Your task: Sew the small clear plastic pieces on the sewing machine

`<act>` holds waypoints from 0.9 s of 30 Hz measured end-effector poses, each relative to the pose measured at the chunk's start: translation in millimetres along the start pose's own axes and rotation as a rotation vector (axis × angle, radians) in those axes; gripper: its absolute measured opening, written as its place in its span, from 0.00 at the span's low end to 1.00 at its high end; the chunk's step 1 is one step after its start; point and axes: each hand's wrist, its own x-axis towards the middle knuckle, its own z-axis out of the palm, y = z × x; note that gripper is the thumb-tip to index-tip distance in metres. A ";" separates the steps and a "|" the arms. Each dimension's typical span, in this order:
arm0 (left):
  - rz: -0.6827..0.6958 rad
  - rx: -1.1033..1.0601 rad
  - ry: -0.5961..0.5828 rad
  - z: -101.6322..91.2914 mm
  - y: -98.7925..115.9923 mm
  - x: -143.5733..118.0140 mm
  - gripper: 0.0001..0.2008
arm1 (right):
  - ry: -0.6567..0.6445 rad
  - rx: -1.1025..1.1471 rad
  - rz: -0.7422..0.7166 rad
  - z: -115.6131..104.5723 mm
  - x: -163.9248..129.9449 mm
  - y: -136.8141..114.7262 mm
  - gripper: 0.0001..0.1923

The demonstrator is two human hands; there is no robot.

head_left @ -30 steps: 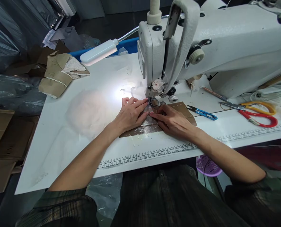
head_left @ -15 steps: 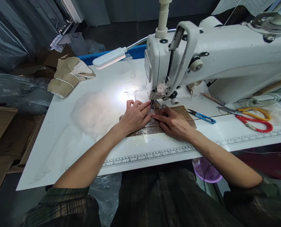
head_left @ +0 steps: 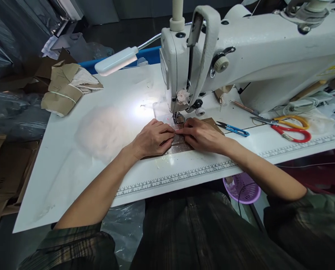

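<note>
A ruler strip (head_left: 184,176) runs along the near edge of the white table (head_left: 80,165). Just past it, both hands lie on a flat brown piece (head_left: 181,144) on the table, right in front of the needle. The left hand (head_left: 152,138) lies with its fingers close together, pressing down. The right hand (head_left: 202,135) does the same, and the fingertips of both hands meet. Behind them stands the white sewing machine (head_left: 254,56) with its lamp (head_left: 113,62). Blue snips (head_left: 233,129) and red and yellow scissors (head_left: 290,127) lie to the right. A paper bundle (head_left: 64,90) sits far left.
</note>
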 end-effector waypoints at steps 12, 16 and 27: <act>0.026 0.027 0.027 -6.1 3.2 3.9 0.08 | 0.073 0.155 0.024 8.9 -1.2 14.6 0.17; 0.024 0.059 0.011 -6.2 4.8 5.1 0.08 | 0.098 0.148 0.024 12.6 -3.8 14.8 0.17; -0.038 0.016 -0.017 -9.3 8.4 4.3 0.08 | 0.071 0.024 -0.012 8.7 -2.5 8.9 0.16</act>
